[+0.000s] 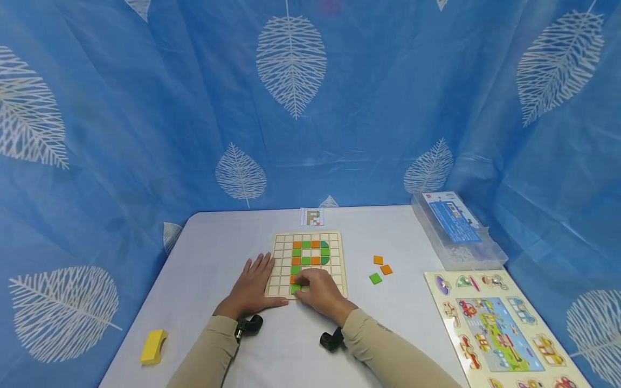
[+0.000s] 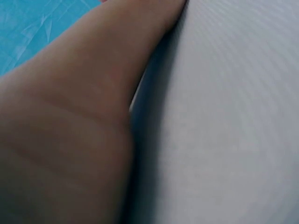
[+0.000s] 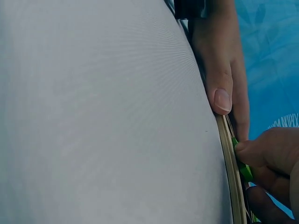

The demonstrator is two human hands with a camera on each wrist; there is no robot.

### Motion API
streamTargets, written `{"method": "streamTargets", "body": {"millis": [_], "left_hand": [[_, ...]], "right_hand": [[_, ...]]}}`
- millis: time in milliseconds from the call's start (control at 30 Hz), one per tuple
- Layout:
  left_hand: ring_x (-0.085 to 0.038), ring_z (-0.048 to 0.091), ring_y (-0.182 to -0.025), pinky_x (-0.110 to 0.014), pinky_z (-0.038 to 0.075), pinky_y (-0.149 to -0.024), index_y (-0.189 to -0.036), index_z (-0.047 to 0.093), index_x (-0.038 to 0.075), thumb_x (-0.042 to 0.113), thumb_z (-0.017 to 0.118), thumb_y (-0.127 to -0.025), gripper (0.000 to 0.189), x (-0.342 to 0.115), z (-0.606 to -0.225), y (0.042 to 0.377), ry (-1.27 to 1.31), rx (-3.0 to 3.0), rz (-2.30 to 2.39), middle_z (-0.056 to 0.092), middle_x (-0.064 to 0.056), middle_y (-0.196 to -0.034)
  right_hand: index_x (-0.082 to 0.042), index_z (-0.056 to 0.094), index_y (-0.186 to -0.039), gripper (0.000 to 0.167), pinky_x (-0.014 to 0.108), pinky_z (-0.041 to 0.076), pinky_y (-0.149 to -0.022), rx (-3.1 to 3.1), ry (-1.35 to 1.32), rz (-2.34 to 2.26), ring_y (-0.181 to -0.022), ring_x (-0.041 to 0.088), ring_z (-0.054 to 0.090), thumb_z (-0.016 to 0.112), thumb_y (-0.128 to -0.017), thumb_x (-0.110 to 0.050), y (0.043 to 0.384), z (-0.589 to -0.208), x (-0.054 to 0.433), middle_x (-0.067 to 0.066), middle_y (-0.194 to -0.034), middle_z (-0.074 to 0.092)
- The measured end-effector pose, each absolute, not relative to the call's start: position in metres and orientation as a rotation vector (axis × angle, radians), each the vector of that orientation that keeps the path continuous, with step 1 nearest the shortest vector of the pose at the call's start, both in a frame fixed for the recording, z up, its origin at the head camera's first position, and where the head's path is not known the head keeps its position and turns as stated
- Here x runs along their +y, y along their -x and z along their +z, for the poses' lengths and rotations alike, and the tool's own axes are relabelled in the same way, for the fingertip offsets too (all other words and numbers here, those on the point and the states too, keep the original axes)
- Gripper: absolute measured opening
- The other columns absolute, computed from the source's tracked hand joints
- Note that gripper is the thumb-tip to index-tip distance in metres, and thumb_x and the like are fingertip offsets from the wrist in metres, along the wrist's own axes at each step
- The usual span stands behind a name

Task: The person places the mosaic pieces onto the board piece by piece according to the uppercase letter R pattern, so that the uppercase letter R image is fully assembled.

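A square wooden grid board (image 1: 335, 237) lies on the white table, with green and orange tiles forming a pattern in its cells. My left hand (image 1: 253, 285) lies with fingers straight along the board's left edge, its thumb at the front-left corner. Over the lower part of the board, my right hand (image 1: 319, 291) pinches a green tile (image 3: 245, 172) at the low end of the pattern's left column. That tile looks tilted in the right wrist view. The left wrist view shows mostly the hand's side and white cloth.
Two orange tiles and a green tile (image 1: 375, 278) lie right of the board. Behind it is a pattern card (image 1: 312, 216). A clear plastic box (image 1: 456, 258) and a picture puzzle board (image 1: 439, 312) occupy the right side. A yellow block (image 1: 153, 346) sits front left.
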State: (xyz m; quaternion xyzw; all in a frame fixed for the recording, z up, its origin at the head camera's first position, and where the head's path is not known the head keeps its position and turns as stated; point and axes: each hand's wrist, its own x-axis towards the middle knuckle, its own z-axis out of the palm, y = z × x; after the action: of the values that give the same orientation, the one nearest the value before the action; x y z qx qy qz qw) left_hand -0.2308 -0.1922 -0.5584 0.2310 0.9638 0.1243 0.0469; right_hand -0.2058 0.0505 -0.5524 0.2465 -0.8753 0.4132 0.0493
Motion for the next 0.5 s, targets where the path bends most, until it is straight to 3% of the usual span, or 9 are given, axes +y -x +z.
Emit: {"method": "streamTargets", "body": {"millis": [500], "left_hand": [[-0.033, 0.007, -0.159, -0.055, 0.002, -0.126, -0.168, 0.02, 0.003, 0.093, 0.057, -0.079, 0.132, -0.1929, -0.5582, 0.2311, -0.704, 2.937, 0.395, 0.015, -0.014, -0.174]], "right_hand": [[-0.007, 0.079, -0.105, 0.024, 0.028, 0.058, -0.085, -2.603, -0.713, 1.372, -0.094, 0.008, 0.07, 0.09, -0.084, -0.005, 0.2057, -0.5586, 0.0492, -0.005, -0.1, 0.075]]}}
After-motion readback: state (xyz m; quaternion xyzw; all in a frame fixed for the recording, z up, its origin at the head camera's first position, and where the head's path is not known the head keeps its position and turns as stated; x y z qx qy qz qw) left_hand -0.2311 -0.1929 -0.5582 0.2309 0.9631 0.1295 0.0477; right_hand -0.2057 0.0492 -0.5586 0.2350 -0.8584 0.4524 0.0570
